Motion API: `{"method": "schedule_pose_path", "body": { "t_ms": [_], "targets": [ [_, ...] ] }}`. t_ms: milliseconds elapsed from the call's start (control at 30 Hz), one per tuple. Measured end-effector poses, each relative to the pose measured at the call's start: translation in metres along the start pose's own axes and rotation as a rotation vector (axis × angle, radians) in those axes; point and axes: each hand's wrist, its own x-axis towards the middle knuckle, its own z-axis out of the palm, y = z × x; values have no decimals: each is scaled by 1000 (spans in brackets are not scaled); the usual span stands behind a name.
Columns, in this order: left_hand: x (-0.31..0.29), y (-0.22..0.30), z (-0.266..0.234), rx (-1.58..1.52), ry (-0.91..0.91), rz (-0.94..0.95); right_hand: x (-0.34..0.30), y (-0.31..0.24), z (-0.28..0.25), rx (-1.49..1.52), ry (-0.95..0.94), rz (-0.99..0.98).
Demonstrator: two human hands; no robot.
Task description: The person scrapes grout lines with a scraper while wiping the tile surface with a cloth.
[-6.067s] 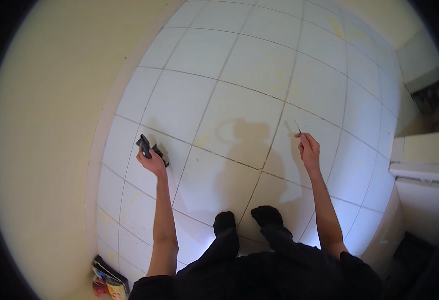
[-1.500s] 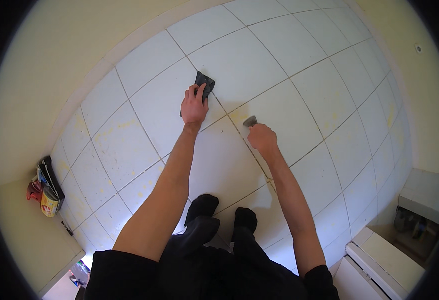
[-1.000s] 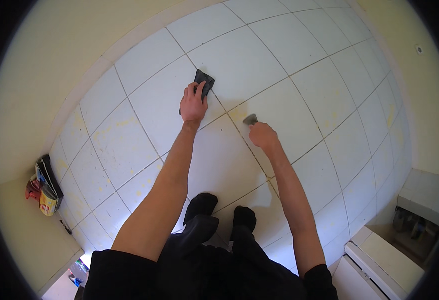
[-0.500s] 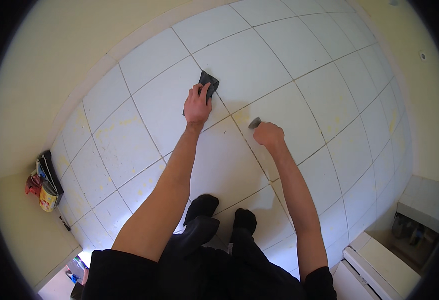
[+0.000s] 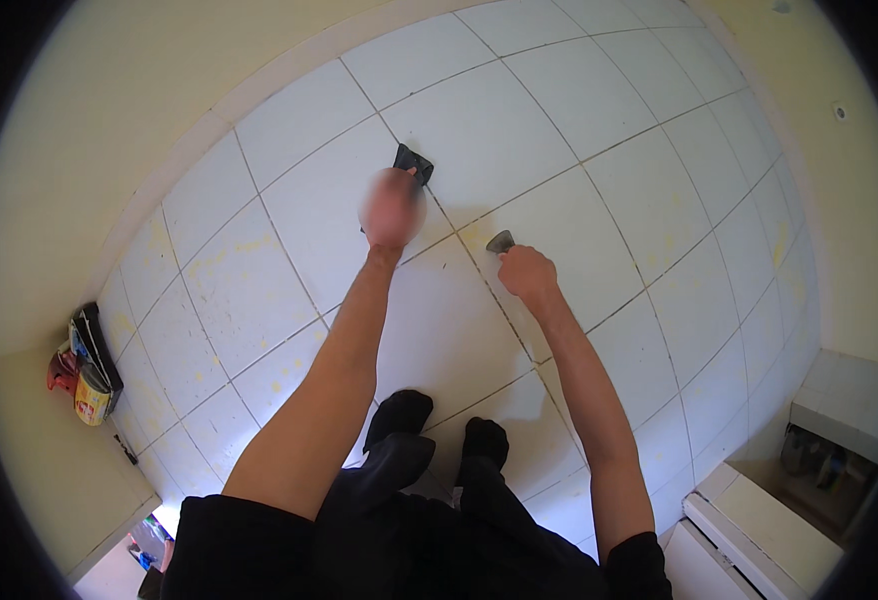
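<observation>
My left hand (image 5: 393,208) is on the white tiled floor (image 5: 489,120), ahead and left of centre, and its fingers are smeared in the picture. It holds a black cloth (image 5: 415,165), which sticks out beyond the fingers and lies against the tiles. To its right, my right hand (image 5: 528,271) is closed around the handle of a scraper (image 5: 501,241). The scraper's flat, widening blade points forward and left, close to a tile with a yellowish stain (image 5: 477,236). The handle is hidden inside my fist.
Yellow spots (image 5: 249,245) mark several tiles. My feet in black socks (image 5: 485,444) stand just behind my hands. A yellow-labelled container (image 5: 95,395) and a red item (image 5: 62,370) sit by the left wall. A white cabinet (image 5: 759,520) stands at the lower right.
My right hand has shifted slightly left and turned, so more of the scraper's blade shows and it points further forward. My left hand stays in nearly the same place with the cloth.
</observation>
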Motion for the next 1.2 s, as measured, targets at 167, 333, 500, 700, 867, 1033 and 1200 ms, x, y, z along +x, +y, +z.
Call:
{"method": "schedule_pose_path", "body": {
  "t_ms": [167, 333, 500, 700, 867, 1033, 1200],
  "targets": [
    [0, -1, -1, -1, -10, -10, -5, -4, -10, -47, -25, 0],
    [0, -1, 0, -7, -15, -17, 0, 0, -11, -73, -88, -16],
    [1, 2, -1, 5, -7, -15, 4, 0, -6, -12, -43, -10],
    [0, 1, -1, 3, -20, -15, 1, -5, -11, 28, -37, 4],
    [-1, -1, 0, 11, -21, -27, -3, -14, -14, 29, 3, -1],
    [-2, 0, -2, 0, -15, -22, -6, -17, -20, -6, -32, -2],
    [-1, 1, -1, 6, -21, -26, 0, -7, -23, 5, -93, -8]
  ]
}}
